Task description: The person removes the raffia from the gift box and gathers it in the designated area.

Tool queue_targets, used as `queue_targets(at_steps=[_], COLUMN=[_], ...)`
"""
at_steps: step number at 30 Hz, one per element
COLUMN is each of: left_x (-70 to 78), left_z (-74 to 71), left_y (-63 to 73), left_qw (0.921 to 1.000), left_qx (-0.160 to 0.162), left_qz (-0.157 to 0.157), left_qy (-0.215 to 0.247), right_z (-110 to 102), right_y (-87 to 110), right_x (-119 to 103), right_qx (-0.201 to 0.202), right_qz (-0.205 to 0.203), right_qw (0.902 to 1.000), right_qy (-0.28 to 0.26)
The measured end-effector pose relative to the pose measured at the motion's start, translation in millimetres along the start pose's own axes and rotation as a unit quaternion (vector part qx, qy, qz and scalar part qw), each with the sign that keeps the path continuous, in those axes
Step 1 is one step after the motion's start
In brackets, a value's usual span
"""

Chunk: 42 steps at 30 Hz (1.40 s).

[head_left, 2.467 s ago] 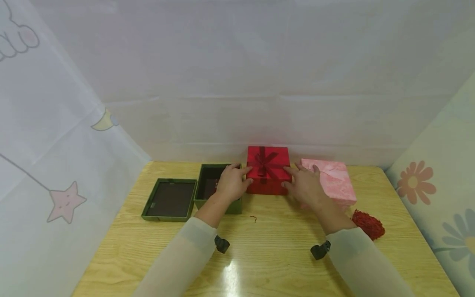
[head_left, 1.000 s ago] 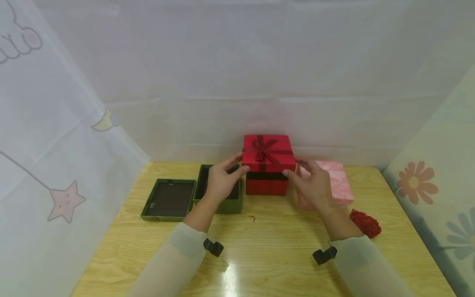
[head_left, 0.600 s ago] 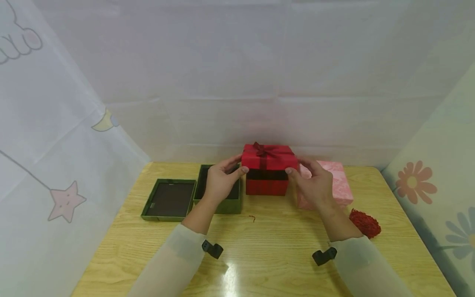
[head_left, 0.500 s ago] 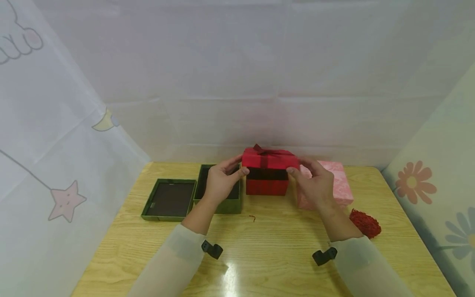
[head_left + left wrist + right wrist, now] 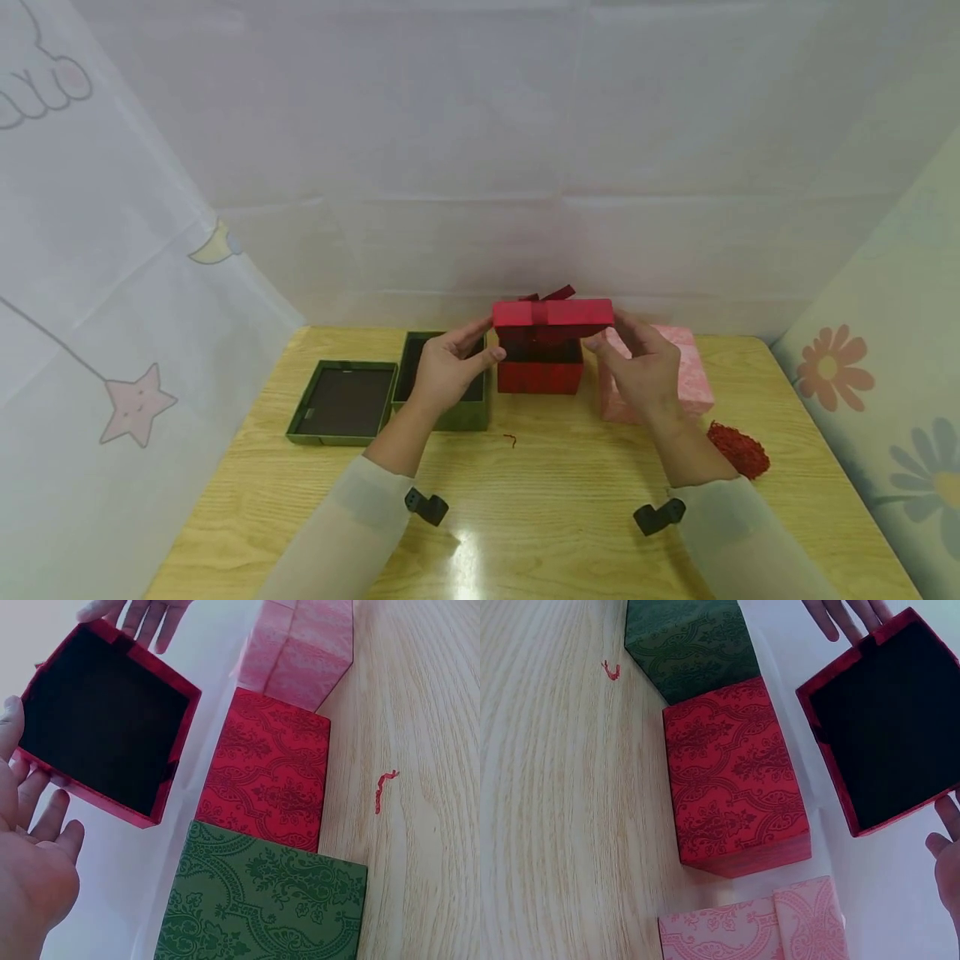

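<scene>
Both hands hold a red gift box lid (image 5: 558,314) with a dark ribbon bow, raised above its box. My left hand (image 5: 446,367) grips the lid's left side, fingers on the outside. At the opposite side, my right hand (image 5: 647,367) grips it the same way. The lid is tipped so its black inside (image 5: 105,712) faces the wrist cameras. Below stands the red patterned box (image 5: 540,378) on the table, uncovered, its inside dark and partly hidden by the lid.
Left of the red box stands an uncovered green box (image 5: 465,417), with its upturned green lid (image 5: 337,441) beside it. A pink box (image 5: 693,371) stands right. Near it lies a red shredded bundle (image 5: 738,450). One red strand (image 5: 512,439) lies in front on the wooden table (image 5: 555,517).
The red lid was on its box; both hands have lifted it off. It has since tilted, its top turning away and its inside coming toward me. The other boxes stay put.
</scene>
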<state>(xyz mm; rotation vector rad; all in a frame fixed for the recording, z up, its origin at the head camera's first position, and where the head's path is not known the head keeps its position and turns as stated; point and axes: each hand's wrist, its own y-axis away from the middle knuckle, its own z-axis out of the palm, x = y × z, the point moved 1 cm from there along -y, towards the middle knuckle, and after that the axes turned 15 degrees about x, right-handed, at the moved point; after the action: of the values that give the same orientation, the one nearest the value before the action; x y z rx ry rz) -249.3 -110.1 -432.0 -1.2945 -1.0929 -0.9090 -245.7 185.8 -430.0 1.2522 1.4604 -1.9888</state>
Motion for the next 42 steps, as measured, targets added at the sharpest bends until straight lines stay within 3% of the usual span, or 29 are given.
queue_targets(at_steps=[5, 12, 21, 31, 37, 42], left_x=[-0.1, -3.5, -2.3, -2.7, -4.3, -5.1], left_z=[0.0, -1.4, 0.1, -4.0, -9.2, -14.8], left_y=[0.0, -1.4, -0.9, 0.0, 1.6, 2.5], left_qw=[0.9998, 0.9989, 0.9954, 0.9936, 0.9924, 0.9903], left_qx=[-0.011, -0.022, -0.039, -0.05, -0.059, -0.073], left_qz=[0.004, 0.027, 0.044, 0.042, 0.02, 0.009], left_qy=[0.016, 0.032, 0.075, 0.092, 0.106, 0.118], right_z=[1.4, 6.2, 9.7, 9.2, 7.3, 6.9], right_y=[1.8, 1.8, 6.1, 9.4, 11.9, 14.0], right_x=[-1.6, -8.8, -31.3, -34.4, -40.1, -36.8], right_qx=[-0.001, -0.025, -0.037, -0.068, -0.097, -0.12], right_qz=[0.013, -0.043, -0.065, -0.026, -0.013, -0.006], right_qw=[0.9999, 0.9979, 0.9928, 0.9958, 0.9952, 0.9926], right_qy=[-0.001, -0.042, -0.094, -0.056, -0.009, -0.018])
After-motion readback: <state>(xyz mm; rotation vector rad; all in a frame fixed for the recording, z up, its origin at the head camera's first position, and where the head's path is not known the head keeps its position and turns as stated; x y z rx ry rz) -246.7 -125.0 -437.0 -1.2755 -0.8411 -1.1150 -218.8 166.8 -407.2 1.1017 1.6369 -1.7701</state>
